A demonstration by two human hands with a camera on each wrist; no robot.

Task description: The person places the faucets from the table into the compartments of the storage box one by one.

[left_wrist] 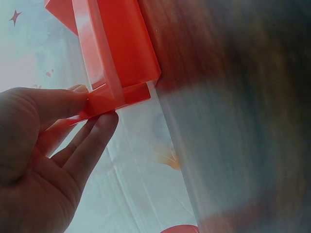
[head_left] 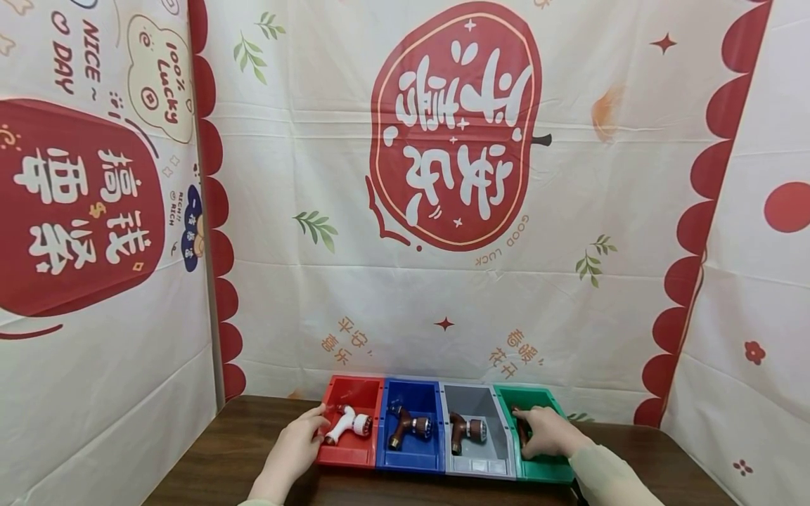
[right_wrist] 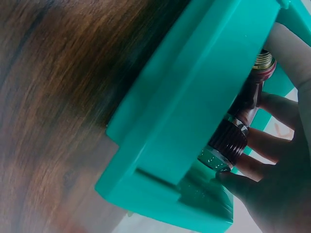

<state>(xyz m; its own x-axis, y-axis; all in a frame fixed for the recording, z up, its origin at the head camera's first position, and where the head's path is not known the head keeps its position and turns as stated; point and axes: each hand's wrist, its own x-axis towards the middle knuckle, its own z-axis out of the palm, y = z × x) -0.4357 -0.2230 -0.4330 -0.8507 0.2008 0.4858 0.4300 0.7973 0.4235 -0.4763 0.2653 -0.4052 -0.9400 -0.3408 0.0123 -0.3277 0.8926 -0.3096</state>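
A row of joined bins stands on the table, each with a faucet inside. At its left end, my left hand (head_left: 297, 443) pinches the side rim of the red bin (left_wrist: 131, 43), thumb on one face and fingers on the other. In that bin lies a white faucet (head_left: 348, 425). My right hand (head_left: 549, 432) reaches into the green bin (right_wrist: 194, 87) at the right end. Its fingers curl against a dark brown faucet (right_wrist: 244, 107) with a ribbed knob and brass thread; the bin wall hides part of it.
Between them, a blue bin (head_left: 413, 460) holds a brown faucet (head_left: 405, 426) and a grey bin (head_left: 496, 407) holds another brown faucet (head_left: 465, 430). The dark wooden table (head_left: 221, 450) meets a printed cloth backdrop (head_left: 380, 302) behind the bins, with cloth sides left and right.
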